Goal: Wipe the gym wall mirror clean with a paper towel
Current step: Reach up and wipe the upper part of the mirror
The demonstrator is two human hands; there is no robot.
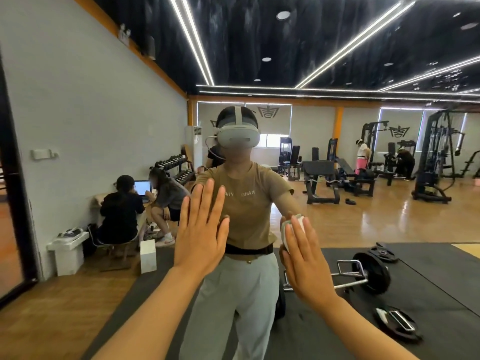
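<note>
The gym wall mirror (pixel 337 152) fills nearly the whole view and reflects me and the room behind. My left hand (pixel 201 229) lies flat against the glass with its fingers straight and spread, holding nothing. My right hand (pixel 305 258) presses a wadded white paper towel (pixel 292 227) against the mirror with straight fingers; the towel shows above and left of the fingertips. Most of the towel is hidden behind the hand.
A dark frame edge (pixel 15 190) bounds the mirror at the left. The reflection shows a barbell with plates (pixel 368 274) on black mats behind me, two people crouched at a laptop (pixel 141 188) at the left, and weight machines (pixel 436 157) at the far right.
</note>
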